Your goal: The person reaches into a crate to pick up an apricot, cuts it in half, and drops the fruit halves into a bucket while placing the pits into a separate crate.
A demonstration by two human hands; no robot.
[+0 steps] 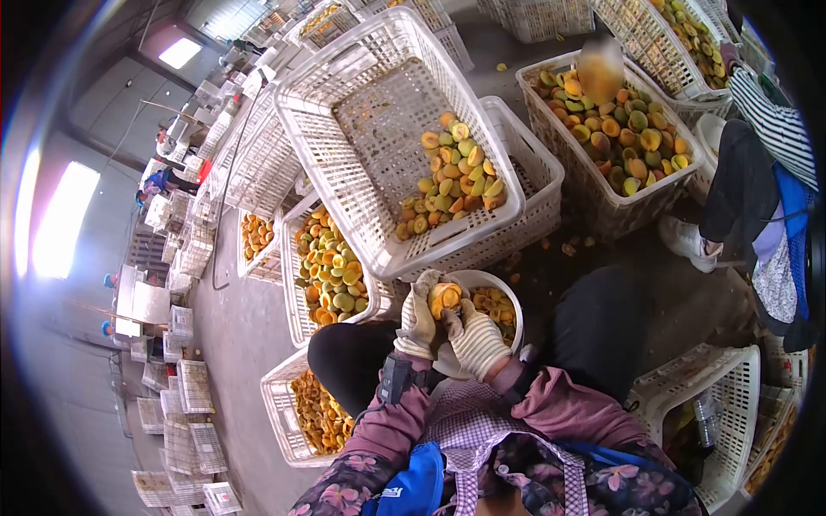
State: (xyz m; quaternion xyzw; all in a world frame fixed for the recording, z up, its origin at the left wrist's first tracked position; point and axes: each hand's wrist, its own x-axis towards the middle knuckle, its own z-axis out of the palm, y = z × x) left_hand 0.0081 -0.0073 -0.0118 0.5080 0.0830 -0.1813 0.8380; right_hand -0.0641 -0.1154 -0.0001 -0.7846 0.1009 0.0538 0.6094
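My left hand (418, 320), in a pale knit glove, grips an orange fruit half (445, 298) with its cut side facing up. Against the lower right of that fruit press the fingers of my right hand (478, 339), gloved in white with brown stripes; whether they also hold a small tool is hidden. Both hands are over the near side of a white bucket (515, 303) that holds orange fruit pieces (494, 309). Just beyond them, a large tilted white crate (397, 251) has green and orange fruit (456, 176) in its lower right corner.
Crates of fruit stand at left (294, 322) and upper right (594, 185). Cut pieces fill a crate (284, 430) at lower left. Another person (748, 172) sits at right, above a tipped crate (740, 396). Stacked crates and distant people line the far left.
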